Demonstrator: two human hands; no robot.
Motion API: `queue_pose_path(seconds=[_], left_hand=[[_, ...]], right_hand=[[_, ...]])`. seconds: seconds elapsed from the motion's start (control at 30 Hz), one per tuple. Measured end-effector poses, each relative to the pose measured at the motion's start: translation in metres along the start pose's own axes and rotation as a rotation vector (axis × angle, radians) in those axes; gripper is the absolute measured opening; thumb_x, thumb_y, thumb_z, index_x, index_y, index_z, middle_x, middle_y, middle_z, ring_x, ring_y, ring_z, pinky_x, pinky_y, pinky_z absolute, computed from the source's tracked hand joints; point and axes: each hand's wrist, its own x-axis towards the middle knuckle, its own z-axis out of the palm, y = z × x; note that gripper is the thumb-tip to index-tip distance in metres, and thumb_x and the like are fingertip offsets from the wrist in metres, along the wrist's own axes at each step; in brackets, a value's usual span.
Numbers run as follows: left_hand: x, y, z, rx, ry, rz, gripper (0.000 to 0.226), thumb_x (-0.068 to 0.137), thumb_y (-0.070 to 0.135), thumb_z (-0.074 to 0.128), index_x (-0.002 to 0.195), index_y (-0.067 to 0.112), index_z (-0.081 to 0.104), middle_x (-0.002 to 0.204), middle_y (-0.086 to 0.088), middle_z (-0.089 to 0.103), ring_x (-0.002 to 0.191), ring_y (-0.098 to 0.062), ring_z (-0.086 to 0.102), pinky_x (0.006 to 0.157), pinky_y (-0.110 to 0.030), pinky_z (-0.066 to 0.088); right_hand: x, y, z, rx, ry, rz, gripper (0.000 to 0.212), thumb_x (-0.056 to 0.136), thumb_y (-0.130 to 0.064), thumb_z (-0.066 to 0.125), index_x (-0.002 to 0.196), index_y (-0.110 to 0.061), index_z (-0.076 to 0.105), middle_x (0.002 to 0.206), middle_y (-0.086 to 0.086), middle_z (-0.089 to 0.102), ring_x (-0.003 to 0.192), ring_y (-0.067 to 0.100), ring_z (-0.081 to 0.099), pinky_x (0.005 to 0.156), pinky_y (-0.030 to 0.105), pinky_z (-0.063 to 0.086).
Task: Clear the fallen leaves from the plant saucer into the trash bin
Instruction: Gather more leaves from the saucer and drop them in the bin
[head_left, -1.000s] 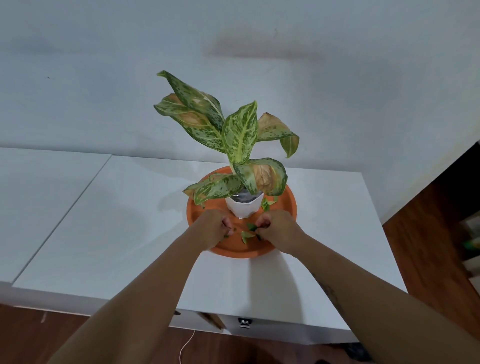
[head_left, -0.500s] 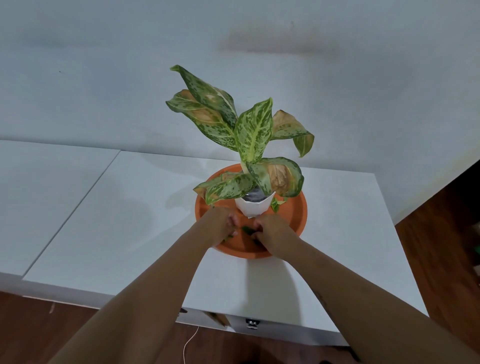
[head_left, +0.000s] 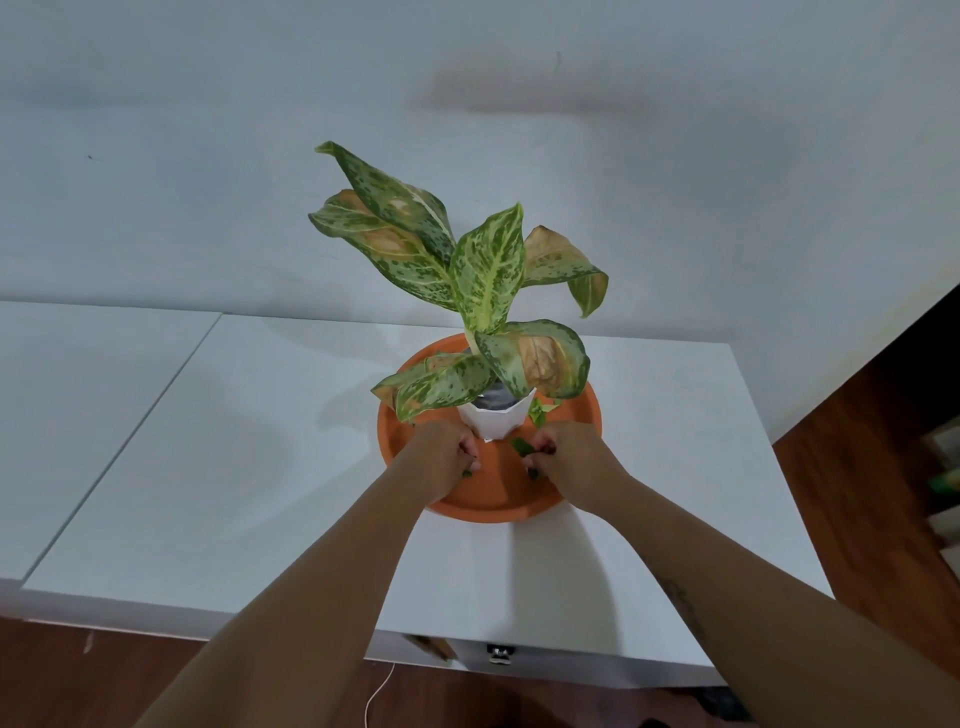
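An orange round saucer (head_left: 584, 415) sits on a white tabletop and carries a white pot (head_left: 493, 422) with a speckled green plant (head_left: 485, 270). Both of my hands rest inside the saucer's near half. My left hand (head_left: 447, 460) is closed, with a bit of green leaf showing under its fingers. My right hand (head_left: 566, 457) is closed around small green fallen leaves (head_left: 519, 446) that poke out at its fingertips. Another small fallen leaf (head_left: 540, 408) lies in the saucer to the right of the pot. No trash bin is in view.
The white tabletop (head_left: 234, 467) stands against a pale wall, with a second white surface (head_left: 78, 389) adjoining at the left. Wooden floor (head_left: 857, 493) shows at the right and below the table's front edge. A thin white cable (head_left: 379, 691) hangs below.
My hands, close together near the saucer's middle, have moved slightly apart. Loose leaves that lay between them are now in my fingers. The view has shifted a little.
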Motion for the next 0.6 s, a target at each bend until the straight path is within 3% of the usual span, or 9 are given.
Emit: queue_pose_path(seconds=[0.1, 0.17, 0.3, 0.37, 0.5, 0.6], left_hand=[[-0.003, 0.001, -0.003, 0.018, 0.017, 0.026, 0.012, 0.087, 0.005, 0.060, 0.084, 0.005, 0.072, 0.076, 0.002, 0.066, 0.066, -0.007, 0.053, 0.056, -0.007, 0.033], [-0.006, 0.000, -0.006, -0.038, 0.072, 0.051, 0.013, 0.086, 0.005, 0.062, 0.079, 0.008, 0.072, 0.069, 0.011, 0.064, 0.066, -0.005, 0.056, 0.055, -0.005, 0.038], [-0.014, 0.006, -0.007, -0.243, 0.112, 0.020, 0.004, 0.083, 0.009, 0.070, 0.080, 0.009, 0.073, 0.068, 0.006, 0.068, 0.058, 0.000, 0.059, 0.058, -0.011, 0.045], [-0.019, 0.013, -0.002, -0.345, 0.103, 0.006, 0.001, 0.082, 0.007, 0.071, 0.082, 0.006, 0.071, 0.068, 0.000, 0.068, 0.052, 0.000, 0.059, 0.056, -0.011, 0.048], [-0.021, 0.038, 0.014, -0.414, 0.099, 0.033, 0.004, 0.081, 0.009, 0.072, 0.079, 0.008, 0.070, 0.070, -0.005, 0.070, 0.057, -0.007, 0.060, 0.062, -0.019, 0.050], [-0.018, 0.065, 0.029, -0.403, 0.091, 0.037, 0.005, 0.081, 0.014, 0.073, 0.077, 0.015, 0.072, 0.067, 0.002, 0.070, 0.062, -0.010, 0.062, 0.067, -0.022, 0.050]], right_hand=[[-0.002, -0.003, -0.003, 0.046, 0.020, -0.007, 0.031, 0.083, -0.014, 0.069, 0.059, -0.021, 0.052, 0.066, 0.002, 0.053, 0.067, 0.020, 0.050, 0.052, 0.023, 0.033], [-0.004, -0.004, -0.011, 0.093, 0.048, -0.004, 0.037, 0.083, -0.012, 0.069, 0.056, -0.025, 0.048, 0.061, -0.001, 0.049, 0.067, 0.022, 0.051, 0.055, 0.025, 0.036], [-0.006, -0.001, -0.026, 0.213, 0.108, 0.024, 0.021, 0.082, -0.012, 0.070, 0.065, -0.016, 0.057, 0.067, 0.001, 0.052, 0.065, 0.022, 0.057, 0.068, 0.036, 0.053], [-0.008, 0.003, -0.030, 0.312, 0.124, 0.052, 0.009, 0.082, -0.012, 0.071, 0.078, -0.013, 0.063, 0.075, 0.001, 0.057, 0.064, 0.020, 0.059, 0.067, 0.033, 0.057], [-0.016, 0.022, -0.043, 0.417, 0.137, 0.078, 0.015, 0.082, -0.010, 0.071, 0.074, -0.015, 0.060, 0.076, 0.002, 0.060, 0.056, 0.016, 0.059, 0.058, 0.020, 0.049], [-0.020, 0.042, -0.061, 0.452, 0.127, 0.104, 0.013, 0.083, -0.011, 0.071, 0.073, -0.012, 0.062, 0.071, 0.001, 0.062, 0.055, 0.016, 0.059, 0.066, 0.028, 0.054]])
